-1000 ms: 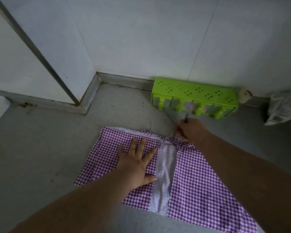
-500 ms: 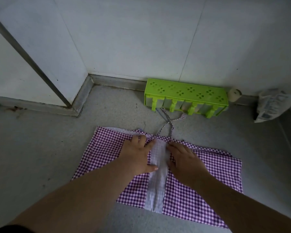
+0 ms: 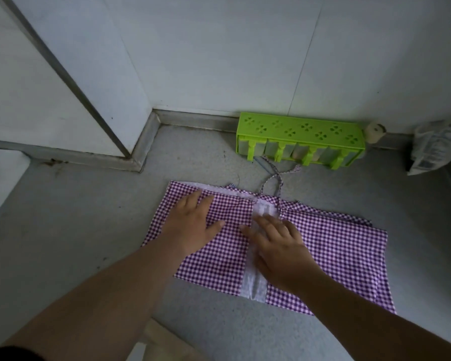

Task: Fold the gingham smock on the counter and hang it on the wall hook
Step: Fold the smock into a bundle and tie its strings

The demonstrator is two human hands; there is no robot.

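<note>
**Head view: pressing the smock flat before the next fold**

Head view, looking down. The gingham smock lies spread on the grey counter, its side panels turned in to meet at a pale centre strip. Its ties trail toward a green rack against the wall. We see the left hand flat on the left panel and the right hand flat across the centre strip, fingers of both extended and grasping nothing. No hook is visible in this view.

We judge the step to be smoothing. To do it well, we stroke outward from the centre strip, keep one palm anchoring the cloth while the other sweeps, and square the panel edges before folding again. We also gather the ties clear of the rack, since they may snag there.
</note>
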